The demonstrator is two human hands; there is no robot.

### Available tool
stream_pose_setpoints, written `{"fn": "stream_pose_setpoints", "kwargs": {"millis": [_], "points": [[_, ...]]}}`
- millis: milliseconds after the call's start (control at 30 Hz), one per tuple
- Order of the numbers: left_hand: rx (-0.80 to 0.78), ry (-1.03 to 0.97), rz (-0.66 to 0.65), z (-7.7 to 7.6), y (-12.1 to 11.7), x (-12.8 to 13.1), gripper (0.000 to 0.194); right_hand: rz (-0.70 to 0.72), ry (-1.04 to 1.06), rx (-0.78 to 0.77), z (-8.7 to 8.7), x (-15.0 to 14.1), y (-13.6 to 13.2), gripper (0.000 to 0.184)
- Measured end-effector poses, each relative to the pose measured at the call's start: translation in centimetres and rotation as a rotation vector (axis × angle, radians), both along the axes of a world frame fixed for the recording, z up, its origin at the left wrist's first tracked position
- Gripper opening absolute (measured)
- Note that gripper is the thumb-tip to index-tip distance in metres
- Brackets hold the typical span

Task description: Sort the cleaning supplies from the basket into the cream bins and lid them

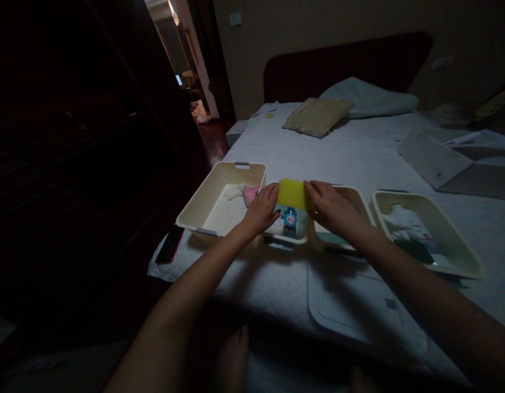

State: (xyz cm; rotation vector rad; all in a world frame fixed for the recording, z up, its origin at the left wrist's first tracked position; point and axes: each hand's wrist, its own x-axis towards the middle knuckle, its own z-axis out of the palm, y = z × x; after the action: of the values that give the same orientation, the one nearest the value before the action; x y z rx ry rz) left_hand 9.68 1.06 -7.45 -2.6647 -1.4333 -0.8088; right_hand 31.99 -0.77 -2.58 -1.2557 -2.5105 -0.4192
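A yellow sponge is held up between my left hand and my right hand, with the fingers of each hand pressed on one of its ends. Directly below it stands a small bottle with a blue label, inside a white plastic tray. The bottle's top is partly hidden by the sponge. Left of my left hand is a cream perforated basket holding a pink cloth and a white cloth. My right hand hides most of a further cream tray.
All of this is on a bed with a white quilted cover. A cream basket with white contents stands at the right. A black phone lies at the near left edge. Pillows and a dark headboard lie beyond; a dark wardrobe stands left.
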Motion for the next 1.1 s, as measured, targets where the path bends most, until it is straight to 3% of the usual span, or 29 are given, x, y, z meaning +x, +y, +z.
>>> {"fn": "stream_pose_setpoints", "kwargs": {"millis": [200,433,700,900,1100], "points": [[0.026,-0.102,-0.009,0.1,-0.8,0.9,0.087,0.014,-0.045,0.019,0.5,-0.1,-1.4,0.056],[0.064,-0.032,-0.113,0.6,-1.7,0.6,0.087,0.121,-0.051,-0.002,0.2,-1.0,-2.0,0.049],[0.074,0.021,-0.044,1.5,-2.1,-0.3,0.067,0.18,-0.007,0.002,-0.3,-2.3,-1.6,0.047],[0.113,0.054,-0.005,1.6,-2.4,-1.2,0.055,0.196,0.031,-0.063,-0.4,-3.0,-1.5,0.047],[0.161,0.083,0.004,1.3,-2.4,-2.0,0.045,0.195,0.168,-0.214,-0.1,-3.0,-1.3,0.06]]}}
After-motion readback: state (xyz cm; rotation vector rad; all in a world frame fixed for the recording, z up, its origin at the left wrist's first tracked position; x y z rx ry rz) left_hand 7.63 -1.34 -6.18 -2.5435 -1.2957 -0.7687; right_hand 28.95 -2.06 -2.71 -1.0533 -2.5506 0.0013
